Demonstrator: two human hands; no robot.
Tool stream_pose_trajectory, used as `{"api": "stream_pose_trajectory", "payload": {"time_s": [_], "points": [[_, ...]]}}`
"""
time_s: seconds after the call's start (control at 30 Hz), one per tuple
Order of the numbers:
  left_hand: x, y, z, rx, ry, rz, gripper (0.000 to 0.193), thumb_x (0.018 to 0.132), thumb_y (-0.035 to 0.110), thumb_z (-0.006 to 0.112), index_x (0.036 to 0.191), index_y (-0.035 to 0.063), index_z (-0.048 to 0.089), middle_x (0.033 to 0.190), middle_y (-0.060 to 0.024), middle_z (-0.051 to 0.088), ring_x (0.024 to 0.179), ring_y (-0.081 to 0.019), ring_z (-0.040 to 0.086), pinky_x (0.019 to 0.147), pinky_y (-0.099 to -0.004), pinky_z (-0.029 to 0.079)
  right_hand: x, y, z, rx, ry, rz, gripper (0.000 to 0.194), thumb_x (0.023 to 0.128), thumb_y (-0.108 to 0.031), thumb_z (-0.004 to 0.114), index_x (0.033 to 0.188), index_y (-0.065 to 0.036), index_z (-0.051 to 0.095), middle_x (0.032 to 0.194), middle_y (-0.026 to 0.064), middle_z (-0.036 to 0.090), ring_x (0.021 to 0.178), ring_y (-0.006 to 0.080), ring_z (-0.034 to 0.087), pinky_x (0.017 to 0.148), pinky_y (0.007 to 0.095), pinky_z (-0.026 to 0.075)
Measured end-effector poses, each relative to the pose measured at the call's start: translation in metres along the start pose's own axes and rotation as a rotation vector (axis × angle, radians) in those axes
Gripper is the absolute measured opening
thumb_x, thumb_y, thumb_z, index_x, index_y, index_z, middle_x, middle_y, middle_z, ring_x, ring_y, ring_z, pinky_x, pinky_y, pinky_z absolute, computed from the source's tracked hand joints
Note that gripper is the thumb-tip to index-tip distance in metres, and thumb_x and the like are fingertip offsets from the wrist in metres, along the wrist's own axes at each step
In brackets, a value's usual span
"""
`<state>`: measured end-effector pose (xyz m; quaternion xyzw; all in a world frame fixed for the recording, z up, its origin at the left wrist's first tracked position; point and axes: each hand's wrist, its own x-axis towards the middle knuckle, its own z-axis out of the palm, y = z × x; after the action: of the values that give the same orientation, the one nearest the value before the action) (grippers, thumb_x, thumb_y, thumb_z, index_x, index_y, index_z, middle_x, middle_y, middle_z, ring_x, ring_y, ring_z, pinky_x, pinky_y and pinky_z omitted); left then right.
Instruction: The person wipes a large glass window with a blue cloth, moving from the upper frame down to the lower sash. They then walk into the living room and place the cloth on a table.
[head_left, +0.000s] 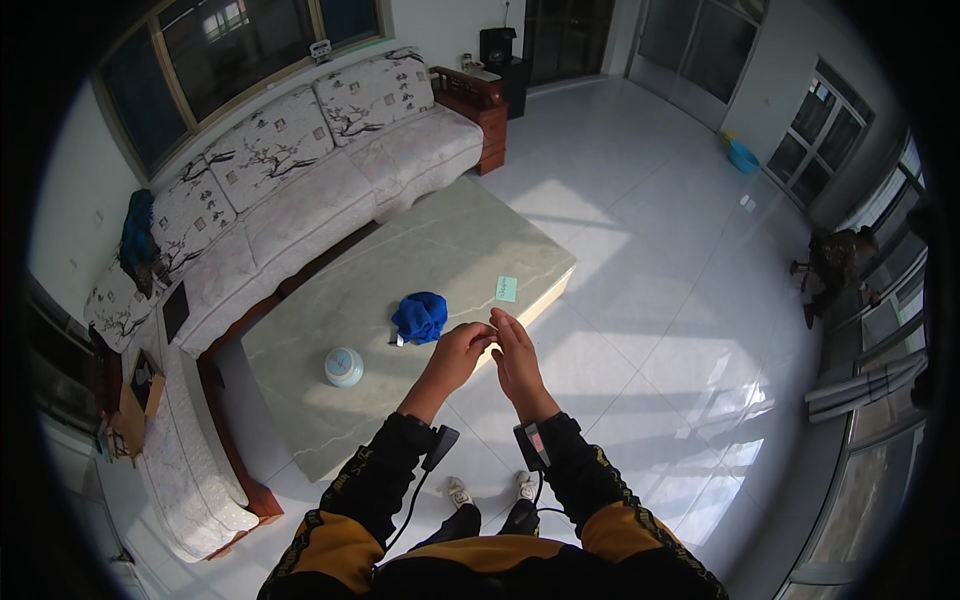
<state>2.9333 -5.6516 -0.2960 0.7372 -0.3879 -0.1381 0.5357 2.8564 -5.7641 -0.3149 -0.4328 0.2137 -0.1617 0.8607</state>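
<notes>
Above the near edge of the marble-topped coffee table, my left hand (457, 355) and my right hand (517, 358) meet at the fingertips. The left fingers bend toward the right palm, while the right fingers point away from me. I see no object in either hand, though the space between the palms is partly hidden. Just left of my hands lies a crumpled blue cloth (421, 318) with a white tag. Farther left stands a round white jar (344, 367) with a pale blue lid bearing writing. A light green paper note (506, 289), also written on, lies beyond my fingertips.
The stone coffee table (315, 420) stands before a long sofa (315, 191) with patterned covers. A cardboard box (142, 390) and a dark flat item (176, 313) rest on the sofa. Far right, a person (836, 262) sits by the windows. A blue basin (742, 157) is on the floor.
</notes>
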Motion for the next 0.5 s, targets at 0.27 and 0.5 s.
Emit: {"api": "stream_pose_trajectory", "payload": {"time_s": [0.27,0.5], "points": [[0.001,-0.008,-0.014,0.142,-0.028,-0.052,0.014,0.090,0.008,0.066,0.099,-0.0015,0.066,0.087,-0.0093,0.070,0.078,-0.0173,0.067,0.071,-0.0274,0.052,-0.006,0.007,-0.010,-0.371,-0.071,-0.231,0.032,0.092,-0.014,0.069,0.118,0.002,0.062,0.108,0.0089,0.069,0.096,0.0136,0.065,0.083,0.0245,0.051],[0.004,-0.001,-0.022,0.096,-0.084,-0.128,0.014,0.091,0.012,0.066,0.098,-0.0002,0.068,0.082,-0.0069,0.070,0.075,-0.0135,0.066,0.070,-0.0260,0.052,-0.017,-0.011,-0.014,-0.489,-0.067,-0.087,0.036,0.091,-0.019,0.070,0.120,0.001,0.062,0.104,0.0077,0.071,0.094,0.0130,0.066,0.077,0.0246,0.050]]}}
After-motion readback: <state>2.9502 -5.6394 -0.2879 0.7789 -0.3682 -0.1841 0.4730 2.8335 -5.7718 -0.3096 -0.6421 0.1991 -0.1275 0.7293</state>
